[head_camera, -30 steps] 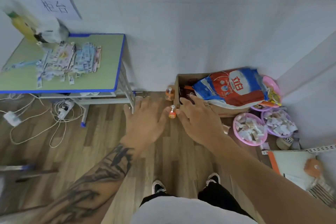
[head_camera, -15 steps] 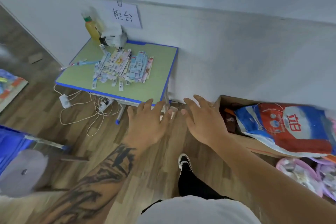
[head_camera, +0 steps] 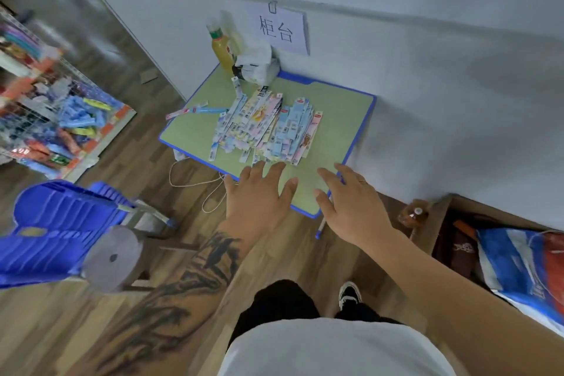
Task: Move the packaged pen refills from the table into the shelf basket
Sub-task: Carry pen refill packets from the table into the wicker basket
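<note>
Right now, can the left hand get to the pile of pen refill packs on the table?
Probably yes. The left hand is open with its fingertips just short of the pen refill packs, and only bare green table lies between them. Nothing blocks the way.

A dark tattoo covers the left forearm [head_camera: 171, 293]; white shirt [head_camera: 329, 348], black trousers [head_camera: 274, 305], black-and-white shoe [head_camera: 350, 294].

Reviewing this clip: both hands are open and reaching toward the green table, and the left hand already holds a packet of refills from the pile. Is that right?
Not quite. The head view shows the left hand holding nothing; its fingers are spread, just short of the pile of packaged pen refills. The rest stands: the right hand is open too, both reaching toward the green table.
</note>
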Tool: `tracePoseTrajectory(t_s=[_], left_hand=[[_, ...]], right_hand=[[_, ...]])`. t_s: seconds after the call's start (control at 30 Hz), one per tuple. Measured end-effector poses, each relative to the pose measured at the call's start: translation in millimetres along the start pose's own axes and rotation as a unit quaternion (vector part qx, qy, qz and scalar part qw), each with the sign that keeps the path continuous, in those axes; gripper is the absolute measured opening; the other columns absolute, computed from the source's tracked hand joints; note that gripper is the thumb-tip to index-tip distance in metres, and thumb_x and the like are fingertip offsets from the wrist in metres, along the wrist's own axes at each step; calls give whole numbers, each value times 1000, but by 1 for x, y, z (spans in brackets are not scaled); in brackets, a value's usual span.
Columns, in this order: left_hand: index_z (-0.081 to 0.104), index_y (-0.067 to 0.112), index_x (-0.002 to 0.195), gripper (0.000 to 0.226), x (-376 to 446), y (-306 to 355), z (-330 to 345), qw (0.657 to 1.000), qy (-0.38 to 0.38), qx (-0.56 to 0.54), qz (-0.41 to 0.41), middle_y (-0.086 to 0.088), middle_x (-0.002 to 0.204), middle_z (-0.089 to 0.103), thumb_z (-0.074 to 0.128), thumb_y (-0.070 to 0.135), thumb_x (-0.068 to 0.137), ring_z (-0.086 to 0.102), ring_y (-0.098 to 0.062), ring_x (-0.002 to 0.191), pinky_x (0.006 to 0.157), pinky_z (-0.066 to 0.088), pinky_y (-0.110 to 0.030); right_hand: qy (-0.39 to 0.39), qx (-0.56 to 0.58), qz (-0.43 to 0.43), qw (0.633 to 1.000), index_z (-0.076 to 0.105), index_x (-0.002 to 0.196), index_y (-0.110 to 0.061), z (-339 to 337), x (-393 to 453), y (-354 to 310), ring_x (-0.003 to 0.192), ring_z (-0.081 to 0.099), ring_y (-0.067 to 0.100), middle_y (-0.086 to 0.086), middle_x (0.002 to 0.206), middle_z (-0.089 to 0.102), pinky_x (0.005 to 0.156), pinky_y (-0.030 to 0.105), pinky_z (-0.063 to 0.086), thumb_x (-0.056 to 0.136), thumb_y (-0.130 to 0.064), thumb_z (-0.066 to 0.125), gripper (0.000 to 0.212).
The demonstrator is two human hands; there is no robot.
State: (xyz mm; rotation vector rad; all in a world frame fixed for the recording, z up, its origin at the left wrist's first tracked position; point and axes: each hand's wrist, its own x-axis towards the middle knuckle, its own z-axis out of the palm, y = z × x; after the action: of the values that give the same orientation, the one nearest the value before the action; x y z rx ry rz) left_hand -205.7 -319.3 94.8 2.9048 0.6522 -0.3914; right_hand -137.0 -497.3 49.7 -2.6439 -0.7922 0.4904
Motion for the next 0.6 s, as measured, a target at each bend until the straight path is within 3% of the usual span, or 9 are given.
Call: tracePoseTrajectory(t_s=[0.23, 0.47, 0.6], left_hand=[[27, 42, 157, 59, 71, -20, 4, 999, -47, -17, 1, -4, 168, 25, 23, 66, 104, 20, -28, 155, 123, 8, -62], [26, 43, 158, 60, 168, -65, 25, 989, -124, -49, 57, -4, 169, 23, 23, 68, 103, 17, -27, 157, 124, 6, -61], [41, 32, 153, 56, 218, -95, 27, 986, -119, -17, 117, -5, 161, 39, 30, 60, 106, 35, -30, 148, 119, 24, -56]], right_hand=[[-42, 17, 25, 999, 29, 160, -32, 17, 61, -6, 151, 31, 35, 11, 167, 27, 117, 54, 36, 106, -55, 32, 59], [-62, 50, 128, 989, 32, 158, -27, 35, 134, -41, 148, 35, 32, 8, 165, 31, 118, 49, 35, 106, -55, 34, 59], [-70, 93, 197, 974, 42, 151, -22, 42, 176, -76, 130, 52, 30, 8, 146, 52, 106, 46, 44, 107, -50, 40, 52]])
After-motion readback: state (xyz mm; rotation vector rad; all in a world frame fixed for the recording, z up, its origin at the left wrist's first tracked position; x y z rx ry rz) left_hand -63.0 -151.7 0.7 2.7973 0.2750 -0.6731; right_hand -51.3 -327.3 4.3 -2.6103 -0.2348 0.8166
